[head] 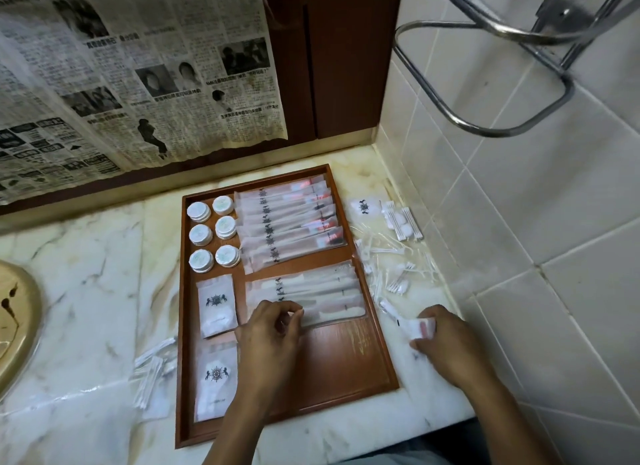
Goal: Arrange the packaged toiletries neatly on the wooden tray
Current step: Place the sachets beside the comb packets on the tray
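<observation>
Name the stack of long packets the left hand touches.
The nearer stack, all-white packets: the left hand pinches its front edge. The farther stack, red-marked, lies untouched.

The wooden tray lies on the marble bench. It carries six round containers, an upper row of long packets and a lower row of long packets. The left hand pinches the near edge of the lower row. The right hand grips a small white packet on the bench, just beside the tray.
</observation>
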Available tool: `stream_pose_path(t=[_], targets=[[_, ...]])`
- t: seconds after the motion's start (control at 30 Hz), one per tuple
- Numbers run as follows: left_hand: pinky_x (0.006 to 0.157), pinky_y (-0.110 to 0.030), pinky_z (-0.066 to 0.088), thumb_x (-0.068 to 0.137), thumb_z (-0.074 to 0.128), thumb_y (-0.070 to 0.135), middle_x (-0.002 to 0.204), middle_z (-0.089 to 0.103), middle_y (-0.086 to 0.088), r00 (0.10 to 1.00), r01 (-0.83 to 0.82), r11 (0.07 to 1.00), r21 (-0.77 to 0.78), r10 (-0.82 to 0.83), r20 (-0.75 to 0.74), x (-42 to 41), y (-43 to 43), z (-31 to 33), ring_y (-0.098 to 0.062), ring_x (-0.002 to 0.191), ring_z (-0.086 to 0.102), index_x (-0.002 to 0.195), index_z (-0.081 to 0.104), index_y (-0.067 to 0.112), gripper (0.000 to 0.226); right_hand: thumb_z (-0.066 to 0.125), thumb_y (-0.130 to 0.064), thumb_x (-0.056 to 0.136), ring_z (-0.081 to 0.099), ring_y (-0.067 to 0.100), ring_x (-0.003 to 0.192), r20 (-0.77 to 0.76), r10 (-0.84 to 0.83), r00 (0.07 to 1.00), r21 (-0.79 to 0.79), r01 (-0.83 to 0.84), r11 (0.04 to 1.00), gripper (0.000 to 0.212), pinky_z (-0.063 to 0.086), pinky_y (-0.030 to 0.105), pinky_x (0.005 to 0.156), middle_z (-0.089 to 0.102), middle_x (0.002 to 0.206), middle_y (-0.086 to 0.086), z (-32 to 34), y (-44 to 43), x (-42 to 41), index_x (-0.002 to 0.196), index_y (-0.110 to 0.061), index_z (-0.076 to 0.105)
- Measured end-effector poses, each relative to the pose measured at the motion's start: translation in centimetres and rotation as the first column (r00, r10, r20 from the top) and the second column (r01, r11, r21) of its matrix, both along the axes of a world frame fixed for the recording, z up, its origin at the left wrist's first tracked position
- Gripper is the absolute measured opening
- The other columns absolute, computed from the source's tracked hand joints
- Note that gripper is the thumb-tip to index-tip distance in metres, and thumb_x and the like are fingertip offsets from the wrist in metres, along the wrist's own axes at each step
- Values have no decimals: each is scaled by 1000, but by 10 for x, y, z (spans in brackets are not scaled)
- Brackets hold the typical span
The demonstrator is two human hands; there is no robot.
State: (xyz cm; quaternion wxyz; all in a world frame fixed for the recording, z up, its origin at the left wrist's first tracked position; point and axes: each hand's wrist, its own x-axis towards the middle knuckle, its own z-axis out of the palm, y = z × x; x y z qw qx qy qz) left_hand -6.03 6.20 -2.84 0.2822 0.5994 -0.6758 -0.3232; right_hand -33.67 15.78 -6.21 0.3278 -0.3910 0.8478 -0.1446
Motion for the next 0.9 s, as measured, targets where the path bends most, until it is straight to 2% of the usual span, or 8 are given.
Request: stream_pose_path(t=[0.07,0.13,0.27,0.4,0.53,0.73,0.83,0.9], targets=[[74,-28,51,90,75,14,85,66,12,999,36,998,47,-34,-36,-8,1,4,-10,80,62,88,73,29,15,85,-24,75,61,24,73,16,-18,1000,-79,20,997,29,49,34,67,62,75,-1,3,-3,-2,77,-20,56],[72,-17,49,92,73,15,86,70,11,993,71,987,148,-56,-103,-19,1,11,-7,82,64,89,75,29,14,85,-21,75,61,19,67,15,-35,999,-226,37,973,25,48,34,63,62,69,-3,10,-6,-2,73,-20,59],[68,-11,46,98,66,31,83,76,15,974,181,916,358,-117,-192,-43,0,31,2,77,68,89,78,25,17,86,-7,73,64,9,80,92,9,996,-572,45,819,24,48,21,71,67,82,-11,39,-14,7,81,-23,71],[52,-15,39,101,54,48,71,73,-2,935,246,739,627,-10,-355,-64,-5,51,-6,55,59,90,80,13,44,83,-6,68,61,16,102,106,119,987,-717,-7,697,22,47,21,87,61,100,-5,65,-19,24,81,-22,77],[49,-23,31,100,60,39,53,53,-2,880,299,666,683,85,-468,-75,-11,61,-14,48,40,59,65,18,47,83,1,66,59,22,100,39,192,981,-776,-91,624,31,49,28,83,54,102,-8,74,-14,42,82,-25,80],[53,-19,35,99,65,15,51,47,8,847,271,774,572,91,-523,-69,-17,64,-5,47,39,59,57,16,40,62,18,74,59,20,115,85,218,972,-748,-82,658,48,47,21,92,57,115,-5,81,-5,58,90,-25,76],[64,-20,46,97,67,21,67,69,-1,871,260,822,507,26,-490,-57,-17,65,-5,62,58,74,70,11,26,53,27,77,64,18,106,307,105,946,-691,145,708,58,54,27,86,65,111,-5,89,-5,60,101,-22,72],[73,-26,50,94,71,27,84,74,-15,881,274,830,485,-15,-472,-50,-14,65,-12,74,64,80,74,9,23,60,10,90,69,17,94,540,0,841,-563,362,743,38,57,30,84,71,103,-2,96,-10,63,108,-22,70]])
